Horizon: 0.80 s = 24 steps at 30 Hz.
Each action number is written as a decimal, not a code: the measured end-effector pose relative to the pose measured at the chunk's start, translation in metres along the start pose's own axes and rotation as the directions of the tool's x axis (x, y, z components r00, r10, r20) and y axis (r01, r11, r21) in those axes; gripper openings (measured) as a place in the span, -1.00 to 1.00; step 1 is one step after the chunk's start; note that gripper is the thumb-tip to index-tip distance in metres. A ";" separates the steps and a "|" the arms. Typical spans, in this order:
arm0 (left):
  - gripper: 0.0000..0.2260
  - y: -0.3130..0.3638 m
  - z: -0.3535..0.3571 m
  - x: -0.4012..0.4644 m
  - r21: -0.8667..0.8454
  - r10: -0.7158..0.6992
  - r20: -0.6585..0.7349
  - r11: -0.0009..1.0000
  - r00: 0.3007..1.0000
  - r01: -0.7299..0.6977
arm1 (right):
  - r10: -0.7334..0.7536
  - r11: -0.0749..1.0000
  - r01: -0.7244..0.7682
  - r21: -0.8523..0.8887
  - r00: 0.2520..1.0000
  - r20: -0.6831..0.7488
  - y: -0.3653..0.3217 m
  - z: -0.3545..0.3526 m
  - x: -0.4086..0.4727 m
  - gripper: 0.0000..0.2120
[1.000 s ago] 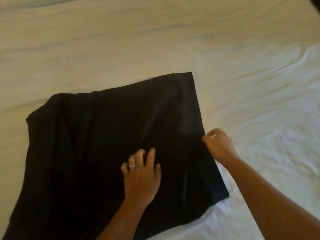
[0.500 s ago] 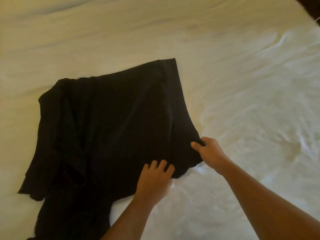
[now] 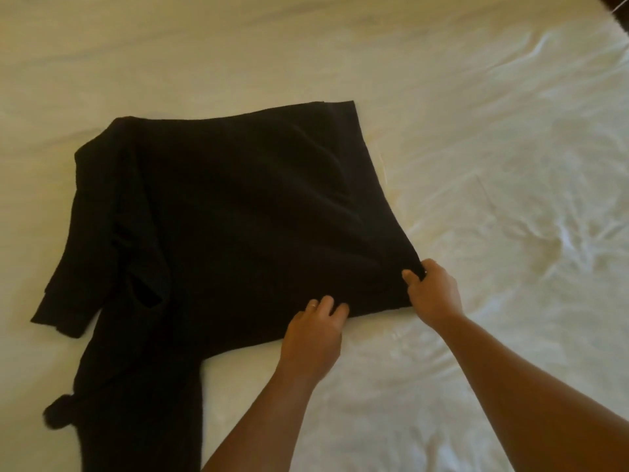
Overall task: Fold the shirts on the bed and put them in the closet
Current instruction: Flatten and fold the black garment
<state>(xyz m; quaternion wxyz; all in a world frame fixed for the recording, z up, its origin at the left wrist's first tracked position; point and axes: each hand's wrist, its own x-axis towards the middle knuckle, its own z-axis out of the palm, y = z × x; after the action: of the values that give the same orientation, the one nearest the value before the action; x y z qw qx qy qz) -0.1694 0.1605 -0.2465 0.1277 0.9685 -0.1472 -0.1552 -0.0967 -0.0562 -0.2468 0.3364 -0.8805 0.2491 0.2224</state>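
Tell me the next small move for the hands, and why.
Probably lift the near edge and fold it away over the shirt: both the left hand and right hand grip that edge, and the shirt lies spread on the bed.

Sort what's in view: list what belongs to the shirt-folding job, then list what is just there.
Belongs to the job:
- black fabric shirt, spread on the bed
- left hand, fingers on its near edge
- right hand, pinching its near right corner

Just there:
- wrinkled white bed sheet
- dark object at the top right corner, unidentifiable
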 end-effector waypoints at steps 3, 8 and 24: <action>-0.63 -0.013 -0.004 -0.016 0.017 -0.080 -0.028 0.997 0.996 0.080 | -0.054 0.979 0.039 -0.201 0.996 -0.072 -0.004 0.004 -0.014 -0.70; -0.76 -0.067 -0.011 -0.077 0.023 -0.144 -0.210 0.988 0.967 0.152 | -0.371 0.786 0.272 -0.555 0.926 -0.072 -0.023 0.025 -0.055 -0.54; -0.44 -0.225 -0.008 -0.316 -0.717 -0.855 0.213 0.192 0.473 0.670 | -0.054 0.996 0.025 0.090 0.941 0.334 -0.126 0.275 -0.276 -0.67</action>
<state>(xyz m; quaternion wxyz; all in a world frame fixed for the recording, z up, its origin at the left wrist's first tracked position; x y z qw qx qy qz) -0.3980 0.4723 -0.2217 0.4175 0.7806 0.4477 -0.1262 -0.2984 0.2991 -0.2174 0.4151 -0.8195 0.1793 0.3520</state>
